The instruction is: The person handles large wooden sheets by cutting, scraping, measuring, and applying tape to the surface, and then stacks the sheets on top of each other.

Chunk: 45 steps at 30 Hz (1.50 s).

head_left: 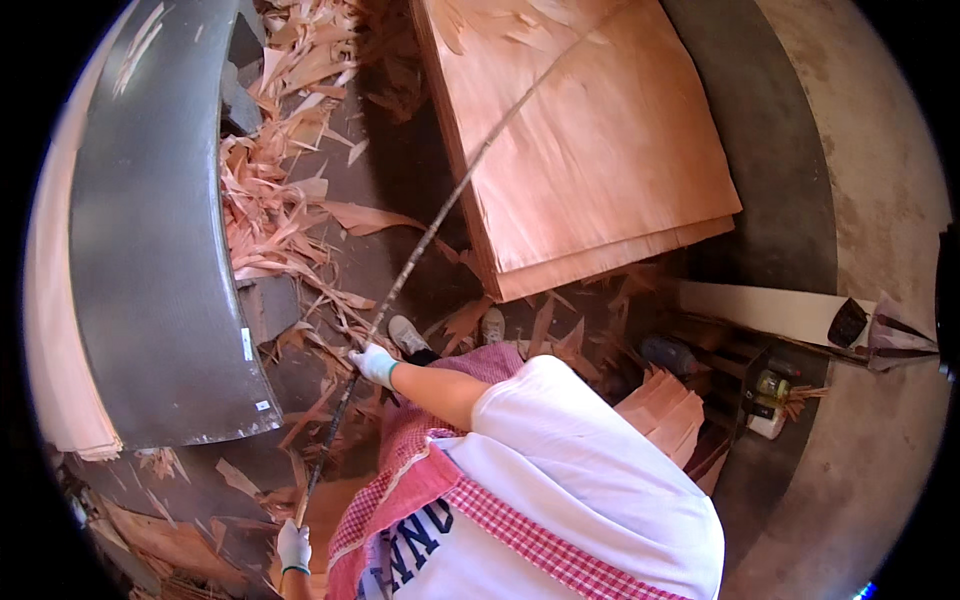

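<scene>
A long, thin wooden stick (425, 240) runs slantwise from the lower left up over a stack of reddish wood veneer sheets (600, 150). My right hand (373, 365), in a white glove, is closed around its middle part. Lower down, near the stick's bottom end, my left hand (293, 547) grips it, also gloved in white. The far end of the stick reaches across the top sheet, where a few loose veneer scraps (530, 30) lie. Whether the tip touches the sheet I cannot tell.
At left stands a long grey-topped table (150, 250), with pale sheets along its outer side. Torn veneer strips (270, 200) litter the floor beside it. A wooden rack (710, 345) with bottles and a white board (760, 300) stand at right, near a small veneer pile (660, 415).
</scene>
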Tool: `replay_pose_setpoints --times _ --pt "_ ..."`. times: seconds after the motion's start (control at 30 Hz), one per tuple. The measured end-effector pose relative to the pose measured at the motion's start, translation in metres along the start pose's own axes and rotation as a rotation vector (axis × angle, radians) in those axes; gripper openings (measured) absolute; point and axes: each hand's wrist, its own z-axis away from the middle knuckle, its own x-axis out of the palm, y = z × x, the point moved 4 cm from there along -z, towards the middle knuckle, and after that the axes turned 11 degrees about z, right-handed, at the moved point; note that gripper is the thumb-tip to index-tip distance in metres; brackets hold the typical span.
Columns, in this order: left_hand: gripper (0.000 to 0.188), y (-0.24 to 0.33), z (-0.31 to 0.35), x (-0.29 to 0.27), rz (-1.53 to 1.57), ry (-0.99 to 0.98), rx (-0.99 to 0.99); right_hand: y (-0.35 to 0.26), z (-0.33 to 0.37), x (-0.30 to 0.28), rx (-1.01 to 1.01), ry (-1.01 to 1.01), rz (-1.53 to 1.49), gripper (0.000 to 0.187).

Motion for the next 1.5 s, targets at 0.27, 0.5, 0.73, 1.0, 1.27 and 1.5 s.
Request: replay_pose_setpoints --times 0.27,0.5,0.73,1.0,1.27,1.5 --pt "0.025 0.072 -0.024 -0.042 0.273 0.095 0.165 -0.109 0.102 -0.122 -0.281 0.271 -0.369 0.038" --pt "0.022 0.294 -0.026 -0.126 0.870 0.086 0.307 -0.242 0.075 -0.260 -0.559 0.278 -0.460 0.024" --pt "0.018 0.349 -0.146 -0.266 1.053 0.427 0.234 -0.133 -0.006 -0.353 -0.215 0.375 -0.465 0.024" --pt "0.039 0.265 -0.275 -0.377 0.551 1.020 0.078 0.044 -0.068 -0.501 0.187 0.658 -0.891 0.024" --pt "0.040 0.471 -0.346 -0.466 0.108 1.217 0.314 0.015 -0.065 -0.626 0.282 0.872 -0.660 0.029" --pt "0.038 0.877 -0.481 -0.443 0.169 0.562 1.082 -0.011 -0.136 -0.686 0.380 0.829 -0.711 0.029"
